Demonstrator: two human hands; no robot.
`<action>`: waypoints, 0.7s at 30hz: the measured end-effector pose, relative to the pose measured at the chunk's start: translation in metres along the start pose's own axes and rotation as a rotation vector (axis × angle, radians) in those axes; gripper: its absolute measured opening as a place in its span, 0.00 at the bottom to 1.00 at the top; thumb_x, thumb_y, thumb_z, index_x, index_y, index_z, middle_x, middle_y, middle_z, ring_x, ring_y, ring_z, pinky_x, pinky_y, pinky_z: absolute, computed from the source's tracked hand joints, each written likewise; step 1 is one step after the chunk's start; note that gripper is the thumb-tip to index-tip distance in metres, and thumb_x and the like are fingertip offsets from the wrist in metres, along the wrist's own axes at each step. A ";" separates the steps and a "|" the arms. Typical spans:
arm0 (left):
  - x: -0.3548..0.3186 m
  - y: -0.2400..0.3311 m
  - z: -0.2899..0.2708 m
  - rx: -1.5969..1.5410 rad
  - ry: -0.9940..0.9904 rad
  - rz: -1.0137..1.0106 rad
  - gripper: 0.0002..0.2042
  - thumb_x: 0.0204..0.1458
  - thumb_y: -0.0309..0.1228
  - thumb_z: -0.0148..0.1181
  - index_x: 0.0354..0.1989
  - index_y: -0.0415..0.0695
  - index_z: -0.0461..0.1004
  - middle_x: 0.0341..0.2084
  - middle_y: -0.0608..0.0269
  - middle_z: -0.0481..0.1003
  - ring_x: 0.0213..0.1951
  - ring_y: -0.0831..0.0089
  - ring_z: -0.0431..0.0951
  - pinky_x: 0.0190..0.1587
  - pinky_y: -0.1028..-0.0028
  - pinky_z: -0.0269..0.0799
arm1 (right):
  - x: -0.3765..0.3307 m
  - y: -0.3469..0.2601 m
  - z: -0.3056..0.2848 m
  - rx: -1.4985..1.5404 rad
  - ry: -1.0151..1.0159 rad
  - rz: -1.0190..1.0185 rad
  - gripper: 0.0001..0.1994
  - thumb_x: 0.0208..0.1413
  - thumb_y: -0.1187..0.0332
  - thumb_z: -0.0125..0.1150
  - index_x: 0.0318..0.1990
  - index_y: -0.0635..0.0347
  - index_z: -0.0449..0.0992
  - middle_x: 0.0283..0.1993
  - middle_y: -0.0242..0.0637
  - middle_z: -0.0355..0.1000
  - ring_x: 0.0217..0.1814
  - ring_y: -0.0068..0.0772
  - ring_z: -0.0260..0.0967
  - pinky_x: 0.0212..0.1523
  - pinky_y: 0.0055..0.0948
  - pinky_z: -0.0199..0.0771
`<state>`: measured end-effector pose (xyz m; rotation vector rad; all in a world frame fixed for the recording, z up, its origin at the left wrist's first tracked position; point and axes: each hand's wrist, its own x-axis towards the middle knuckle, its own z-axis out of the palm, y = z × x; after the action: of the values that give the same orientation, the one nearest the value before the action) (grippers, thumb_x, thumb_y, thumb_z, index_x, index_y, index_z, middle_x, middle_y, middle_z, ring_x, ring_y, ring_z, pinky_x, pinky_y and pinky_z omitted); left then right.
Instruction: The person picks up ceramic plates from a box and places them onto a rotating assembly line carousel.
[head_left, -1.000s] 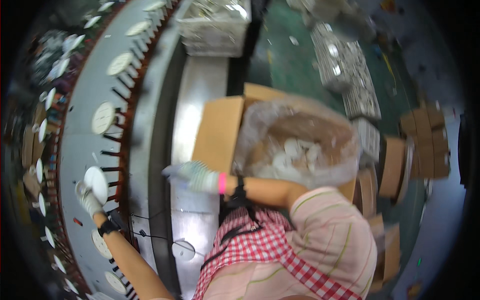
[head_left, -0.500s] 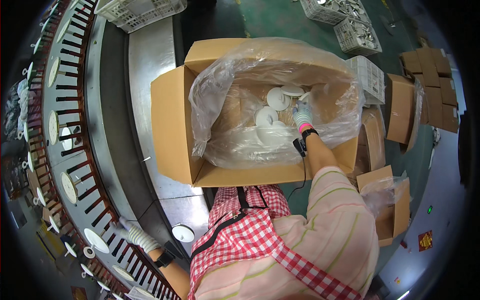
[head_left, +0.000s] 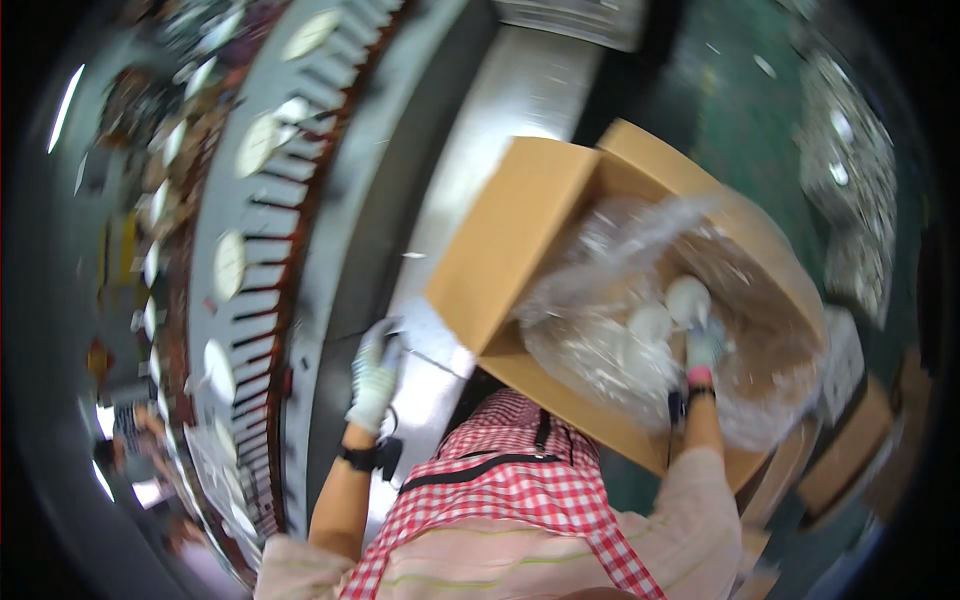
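Note:
My right hand (head_left: 705, 347), in a pale striped glove, reaches into a cardboard box (head_left: 522, 215) lined with clear plastic. Its blurred fingers are at the lower edge of a round white disc (head_left: 686, 296); whether they grip it does not show. More white discs (head_left: 648, 325) lie beside it, partly under the plastic liner (head_left: 600, 352). My left hand (head_left: 373, 380), gloved alike, is over the edge of the metal table (head_left: 500, 120), left of the box. Its fingers are bent and apart, and no object shows between them.
Along the left runs a rack or conveyor with dark rods (head_left: 262, 290), carrying white discs (head_left: 229, 265). A pale crate (head_left: 575, 18) stands at the table's far end. Blurred crates of parts (head_left: 848, 180) and further cardboard boxes (head_left: 850, 440) are on the right.
The view has turned, so the box appears tilted and further right. My left hand has come away from the rods to the table edge. My right hand stays inside the box.

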<state>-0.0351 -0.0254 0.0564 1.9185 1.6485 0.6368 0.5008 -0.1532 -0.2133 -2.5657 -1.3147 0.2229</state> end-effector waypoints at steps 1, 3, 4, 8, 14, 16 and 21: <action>-0.002 -0.003 0.011 -0.069 -0.068 -0.015 0.14 0.55 0.27 0.49 0.48 0.38 0.68 0.44 0.53 0.72 0.47 0.65 0.71 0.52 0.70 0.64 | -0.014 -0.047 -0.049 0.230 0.117 0.238 0.18 0.54 0.59 0.51 0.41 0.68 0.71 0.42 0.55 0.69 0.40 0.54 0.66 0.42 0.44 0.64; 0.012 0.019 0.041 -0.227 -0.280 0.005 0.17 0.53 0.30 0.53 0.50 0.38 0.66 0.45 0.53 0.71 0.48 0.66 0.70 0.53 0.71 0.63 | -0.039 -0.024 -0.055 0.600 0.257 0.144 0.21 0.55 0.57 0.51 0.44 0.69 0.70 0.38 0.48 0.70 0.36 0.40 0.66 0.38 0.38 0.64; 0.013 0.041 0.045 -0.287 -0.376 0.004 0.21 0.51 0.31 0.56 0.53 0.38 0.64 0.46 0.54 0.70 0.49 0.68 0.70 0.54 0.72 0.62 | -0.048 -0.055 -0.083 0.682 0.270 0.071 0.21 0.55 0.56 0.51 0.45 0.69 0.70 0.38 0.44 0.70 0.35 0.34 0.64 0.37 0.36 0.64; 0.026 0.088 0.089 -0.371 -0.548 0.252 0.36 0.47 0.39 0.62 0.61 0.37 0.51 0.54 0.45 0.61 0.57 0.60 0.63 0.59 0.68 0.57 | -0.085 -0.182 -0.171 1.381 -0.103 0.157 0.23 0.55 0.59 0.52 0.53 0.67 0.65 0.42 0.34 0.67 0.39 0.25 0.62 0.39 0.27 0.65; 0.047 0.119 0.121 -0.848 -0.776 -0.037 0.34 0.48 0.41 0.62 0.60 0.39 0.55 0.49 0.57 0.68 0.53 0.69 0.66 0.56 0.71 0.61 | -0.107 -0.257 -0.160 1.354 0.030 -0.193 0.26 0.56 0.61 0.51 0.59 0.67 0.56 0.56 0.41 0.59 0.55 0.35 0.59 0.56 0.32 0.61; 0.070 0.135 0.143 -0.969 -0.725 -0.073 0.33 0.49 0.41 0.60 0.60 0.39 0.55 0.51 0.57 0.67 0.53 0.70 0.67 0.55 0.71 0.63 | -0.064 -0.247 -0.173 0.978 0.076 -0.484 0.26 0.53 0.65 0.55 0.59 0.62 0.58 0.59 0.45 0.56 0.58 0.42 0.59 0.57 0.36 0.60; 0.102 0.142 0.142 -1.174 -0.616 -0.029 0.35 0.50 0.41 0.58 0.63 0.41 0.50 0.53 0.58 0.64 0.54 0.71 0.65 0.54 0.71 0.63 | 0.017 -0.286 -0.160 1.012 0.074 -0.529 0.18 0.57 0.66 0.51 0.53 0.63 0.67 0.58 0.50 0.59 0.60 0.43 0.58 0.58 0.35 0.59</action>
<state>0.1780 0.0468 0.0449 1.0292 0.6201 0.6751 0.3290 -0.0029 0.0222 -1.3435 -1.3158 0.5143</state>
